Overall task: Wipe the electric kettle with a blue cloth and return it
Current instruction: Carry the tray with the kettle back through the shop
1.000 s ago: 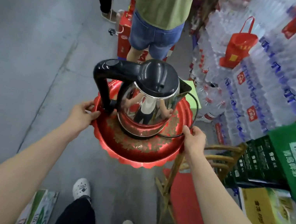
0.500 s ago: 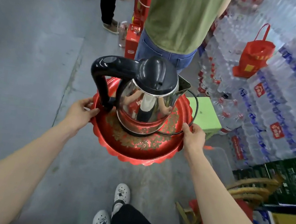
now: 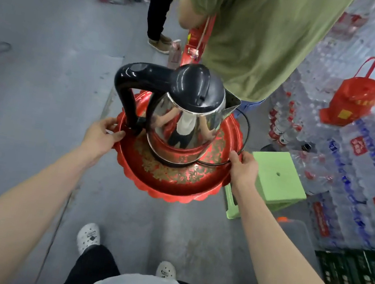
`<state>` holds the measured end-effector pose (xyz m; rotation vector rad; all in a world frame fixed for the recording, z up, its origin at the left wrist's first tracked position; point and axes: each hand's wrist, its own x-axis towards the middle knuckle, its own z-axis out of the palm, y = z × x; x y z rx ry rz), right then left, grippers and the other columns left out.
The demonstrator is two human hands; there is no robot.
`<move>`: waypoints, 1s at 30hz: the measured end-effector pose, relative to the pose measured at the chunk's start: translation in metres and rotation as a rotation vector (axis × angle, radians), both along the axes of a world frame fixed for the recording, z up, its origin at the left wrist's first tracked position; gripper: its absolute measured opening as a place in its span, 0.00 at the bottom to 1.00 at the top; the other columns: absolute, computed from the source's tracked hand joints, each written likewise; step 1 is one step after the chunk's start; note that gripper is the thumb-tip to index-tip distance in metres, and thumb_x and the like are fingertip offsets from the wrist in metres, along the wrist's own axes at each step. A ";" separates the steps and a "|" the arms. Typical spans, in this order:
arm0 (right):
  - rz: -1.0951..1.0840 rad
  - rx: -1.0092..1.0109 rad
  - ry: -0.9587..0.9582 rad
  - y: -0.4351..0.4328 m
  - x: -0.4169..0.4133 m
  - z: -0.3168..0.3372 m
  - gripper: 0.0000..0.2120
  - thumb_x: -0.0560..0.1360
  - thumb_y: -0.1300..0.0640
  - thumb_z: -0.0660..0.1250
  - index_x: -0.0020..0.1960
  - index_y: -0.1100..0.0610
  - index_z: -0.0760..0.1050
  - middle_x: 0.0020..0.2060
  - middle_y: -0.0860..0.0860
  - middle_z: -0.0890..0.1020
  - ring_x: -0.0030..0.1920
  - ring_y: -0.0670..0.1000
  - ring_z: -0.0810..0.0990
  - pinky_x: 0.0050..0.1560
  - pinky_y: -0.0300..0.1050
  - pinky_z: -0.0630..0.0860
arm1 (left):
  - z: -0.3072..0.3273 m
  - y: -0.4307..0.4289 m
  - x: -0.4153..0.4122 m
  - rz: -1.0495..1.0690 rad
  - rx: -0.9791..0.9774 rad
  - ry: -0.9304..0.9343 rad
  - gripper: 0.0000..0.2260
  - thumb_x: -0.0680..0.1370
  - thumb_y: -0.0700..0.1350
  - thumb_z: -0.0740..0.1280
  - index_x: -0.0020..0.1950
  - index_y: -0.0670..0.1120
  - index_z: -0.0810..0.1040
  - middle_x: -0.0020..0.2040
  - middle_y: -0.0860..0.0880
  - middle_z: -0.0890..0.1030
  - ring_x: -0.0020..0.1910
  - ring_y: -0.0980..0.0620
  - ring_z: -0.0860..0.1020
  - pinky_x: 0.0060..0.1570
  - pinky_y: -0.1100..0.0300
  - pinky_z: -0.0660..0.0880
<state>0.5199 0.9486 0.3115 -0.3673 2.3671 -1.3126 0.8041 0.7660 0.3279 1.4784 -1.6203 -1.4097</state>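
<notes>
A shiny steel electric kettle [image 3: 184,121] with a black lid and black handle stands upright on a round red tray [image 3: 174,186] with gold pattern. I carry the tray in the air in front of me. My left hand [image 3: 100,135] grips the tray's left rim near the kettle handle. My right hand [image 3: 242,167] grips the right rim, with the kettle's black cord [image 3: 244,131] looping by its fingers. No blue cloth is in view.
A person in a green shirt [image 3: 260,30] stands close ahead, just beyond the tray. A green plastic stool [image 3: 276,178] is at my right. Stacked packs of bottled water [image 3: 363,157] and a red bag [image 3: 353,99] line the right side. Grey concrete floor lies to the left.
I have walked forward with the tray; the person in green and the green stool are closer, and the wooden chair has dropped out behind. Both hands keep their hold on the rim.
</notes>
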 end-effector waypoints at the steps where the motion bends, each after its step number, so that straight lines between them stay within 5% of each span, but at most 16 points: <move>1: -0.001 -0.002 0.009 -0.015 0.009 0.002 0.15 0.75 0.52 0.68 0.35 0.58 0.70 0.31 0.57 0.77 0.37 0.55 0.74 0.40 0.55 0.75 | 0.000 -0.016 0.007 -0.006 -0.004 -0.006 0.15 0.77 0.35 0.68 0.63 0.43 0.77 0.43 0.47 0.79 0.36 0.50 0.79 0.46 0.49 0.81; 9: -0.103 0.004 -0.030 -0.126 0.075 -0.004 0.14 0.76 0.51 0.69 0.35 0.56 0.72 0.33 0.53 0.77 0.39 0.55 0.75 0.48 0.60 0.79 | 0.017 -0.147 0.060 -0.098 0.007 0.003 0.13 0.77 0.33 0.66 0.59 0.46 0.77 0.40 0.50 0.79 0.34 0.55 0.80 0.37 0.61 0.78; 14: -0.109 -0.006 -0.021 -0.200 0.091 0.011 0.16 0.77 0.53 0.69 0.34 0.56 0.70 0.32 0.51 0.76 0.40 0.54 0.74 0.45 0.54 0.75 | 0.012 -0.224 0.079 -0.081 0.039 0.002 0.14 0.77 0.35 0.68 0.62 0.42 0.77 0.47 0.46 0.80 0.40 0.47 0.81 0.47 0.49 0.80; 18: -0.067 0.004 0.013 -0.261 0.087 0.015 0.18 0.77 0.54 0.69 0.33 0.55 0.68 0.32 0.53 0.76 0.39 0.54 0.73 0.45 0.57 0.76 | 0.010 -0.278 0.082 -0.048 0.048 0.035 0.15 0.77 0.36 0.68 0.64 0.42 0.76 0.51 0.43 0.80 0.42 0.46 0.81 0.45 0.51 0.80; 24: 0.008 -0.003 0.054 -0.344 0.084 0.023 0.20 0.80 0.58 0.67 0.33 0.55 0.63 0.29 0.50 0.69 0.31 0.48 0.65 0.32 0.45 0.64 | 0.006 -0.351 0.082 -0.017 0.018 0.033 0.13 0.77 0.35 0.67 0.60 0.43 0.78 0.48 0.45 0.79 0.43 0.44 0.81 0.49 0.48 0.80; 30: -0.015 0.024 0.030 -0.424 0.087 0.016 0.19 0.81 0.55 0.66 0.33 0.53 0.66 0.31 0.49 0.73 0.34 0.49 0.70 0.36 0.47 0.67 | 0.007 -0.442 0.082 -0.051 0.029 0.014 0.14 0.77 0.36 0.67 0.62 0.44 0.77 0.49 0.47 0.79 0.44 0.46 0.81 0.49 0.48 0.80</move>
